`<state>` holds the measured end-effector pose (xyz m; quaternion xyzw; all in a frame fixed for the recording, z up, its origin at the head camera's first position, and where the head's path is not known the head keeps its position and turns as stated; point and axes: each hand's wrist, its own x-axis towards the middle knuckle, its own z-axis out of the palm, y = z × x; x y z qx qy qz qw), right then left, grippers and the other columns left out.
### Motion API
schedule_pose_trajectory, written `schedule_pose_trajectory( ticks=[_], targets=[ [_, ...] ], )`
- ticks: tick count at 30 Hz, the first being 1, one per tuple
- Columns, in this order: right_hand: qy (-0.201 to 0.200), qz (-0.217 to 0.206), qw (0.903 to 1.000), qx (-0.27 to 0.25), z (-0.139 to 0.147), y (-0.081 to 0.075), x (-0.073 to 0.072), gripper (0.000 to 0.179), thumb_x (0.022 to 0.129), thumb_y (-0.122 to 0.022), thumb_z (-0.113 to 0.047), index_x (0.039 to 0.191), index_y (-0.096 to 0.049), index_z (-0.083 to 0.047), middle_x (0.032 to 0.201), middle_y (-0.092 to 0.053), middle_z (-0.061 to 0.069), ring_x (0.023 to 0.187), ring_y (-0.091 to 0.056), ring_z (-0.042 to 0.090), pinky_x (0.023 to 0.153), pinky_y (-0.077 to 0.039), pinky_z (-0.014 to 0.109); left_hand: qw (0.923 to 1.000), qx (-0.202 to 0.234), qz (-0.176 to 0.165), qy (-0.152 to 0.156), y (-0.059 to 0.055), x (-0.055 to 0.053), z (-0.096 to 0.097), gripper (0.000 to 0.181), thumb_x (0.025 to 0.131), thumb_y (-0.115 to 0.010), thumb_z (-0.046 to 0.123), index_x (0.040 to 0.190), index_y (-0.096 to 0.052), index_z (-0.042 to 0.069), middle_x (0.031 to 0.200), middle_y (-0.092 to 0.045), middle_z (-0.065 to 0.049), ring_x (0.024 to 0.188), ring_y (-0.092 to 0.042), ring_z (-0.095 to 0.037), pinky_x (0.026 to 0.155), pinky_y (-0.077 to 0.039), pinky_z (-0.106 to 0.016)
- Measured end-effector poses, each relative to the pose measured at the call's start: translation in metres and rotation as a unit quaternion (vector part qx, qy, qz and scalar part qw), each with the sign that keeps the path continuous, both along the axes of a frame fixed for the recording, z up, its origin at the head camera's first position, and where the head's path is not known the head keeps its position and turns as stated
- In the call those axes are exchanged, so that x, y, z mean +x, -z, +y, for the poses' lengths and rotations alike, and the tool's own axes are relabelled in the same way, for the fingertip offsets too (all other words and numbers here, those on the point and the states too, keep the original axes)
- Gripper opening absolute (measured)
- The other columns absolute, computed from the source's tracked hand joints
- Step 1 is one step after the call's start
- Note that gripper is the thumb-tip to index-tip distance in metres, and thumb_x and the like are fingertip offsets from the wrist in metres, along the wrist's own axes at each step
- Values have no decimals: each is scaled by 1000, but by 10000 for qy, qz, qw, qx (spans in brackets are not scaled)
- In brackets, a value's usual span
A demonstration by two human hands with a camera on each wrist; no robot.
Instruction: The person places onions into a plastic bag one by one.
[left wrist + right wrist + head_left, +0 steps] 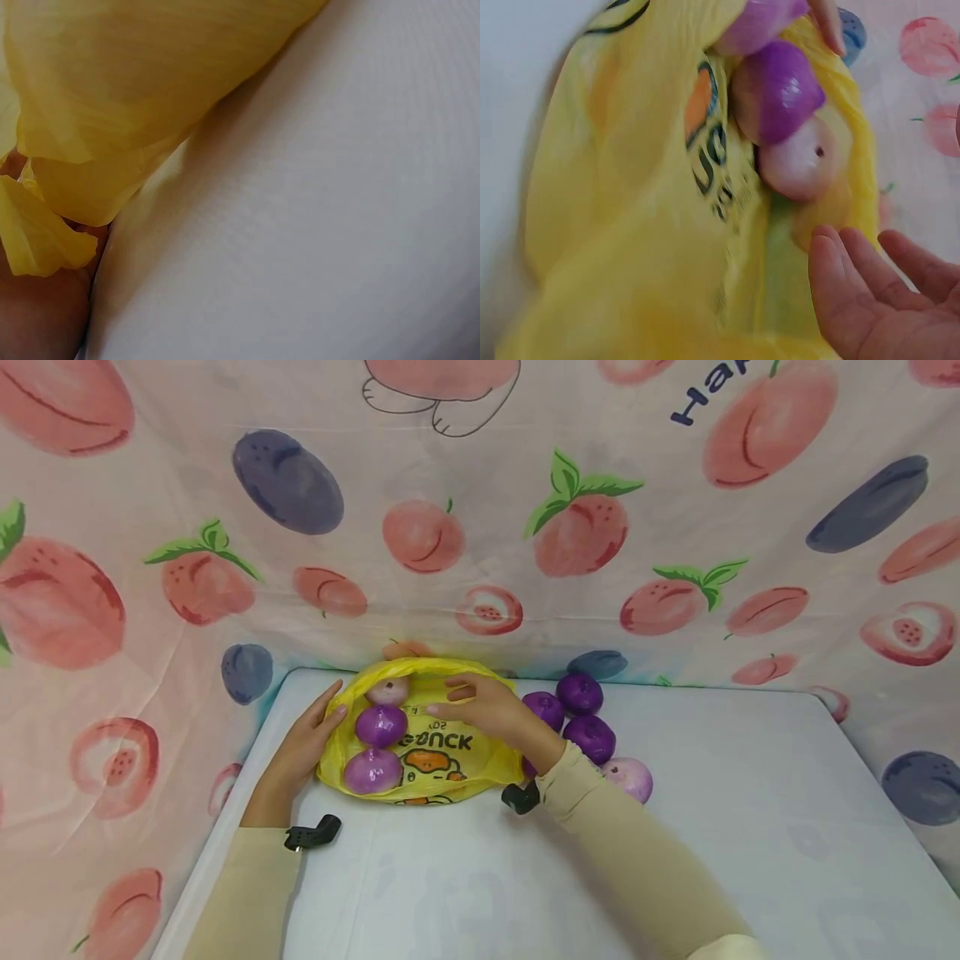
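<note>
A yellow plastic bag (487,752) with dark print lies on the table with its mouth spread. Inside, along its left side, are three onions: a pale pink onion (387,691), a purple onion (381,726) and a lighter purple onion (372,771). My left hand (303,747) holds the bag's left rim between thumb and fingers; yellow plastic laps over that hand in the left wrist view. Over the bag's right part hovers my right hand (487,706), fingers apart and holding nothing. The right wrist view shows its fingers (911,281) loosely extended beside the pale onion.
Right of the bag sit several more onions: dark purple onions (580,694) grouped together and a pale pink onion (628,779) in front, partly behind the right sleeve. The white table (750,827) meets a fruit-print cloth (480,552) at the back and left.
</note>
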<state>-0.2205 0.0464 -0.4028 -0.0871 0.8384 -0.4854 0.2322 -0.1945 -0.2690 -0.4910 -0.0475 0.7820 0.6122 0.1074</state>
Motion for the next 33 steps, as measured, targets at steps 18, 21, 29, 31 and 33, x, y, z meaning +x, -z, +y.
schedule_pose_trajectory(
  ticks=[18, 21, 29, 31, 33],
  targets=[
    [105, 1127, 9925, 458, 106, -28, 23, 54, 94, -70, -50, 139, -60, -22, 140, -63, 0, 128, -62, 26, 108, -51, 50, 9999, 110, -76, -7, 1, -1, -1, 69, 106, -50, 48, 164, -14, 37, 174, -6, 2, 160, -7, -29, 128, -15, -55],
    [71, 1394, 9879, 670, 123, -25, 29, 52, 94, -71, -48, 138, -60, -22, 139, -64, 4, 128, -62, 27, 110, -49, 52, 10000, 73, -45, -4, 1, -1, -1, 71, 104, -51, 52, 164, -15, 37, 174, -7, 2, 160, -8, -29, 128, -16, -55],
    [-106, 2257, 9680, 1093, 165, -12, 38, 55, 93, -74, -41, 138, -62, -13, 135, -67, 12, 125, -62, 31, 103, -53, 55, 10000, 49, 13, -14, 1, 1, 0, 74, 101, -52, 57, 164, -18, 38, 174, -10, 1, 160, -12, -30, 127, -20, -54],
    [-193, 2517, 9587, 1313, 175, -8, 39, 57, 92, -75, -41, 139, -62, -12, 134, -67, 12, 124, -62, 32, 100, -53, 57, 10000, 77, -3, -29, 1, 1, 0, 74, 100, -53, 58, 163, -19, 39, 173, -10, 1, 159, -13, -29, 127, -21, -54],
    [-274, 2721, 9501, 1502, 186, -4, 41, 58, 91, -75, -42, 139, -61, -13, 134, -67, 11, 123, -62, 33, 98, -53, 57, 10000, 82, -1, -25, 2, 0, 0, 74, 100, -53, 59, 163, -19, 39, 173, -10, 1, 160, -12, -28, 127, -20, -54]
  ],
)
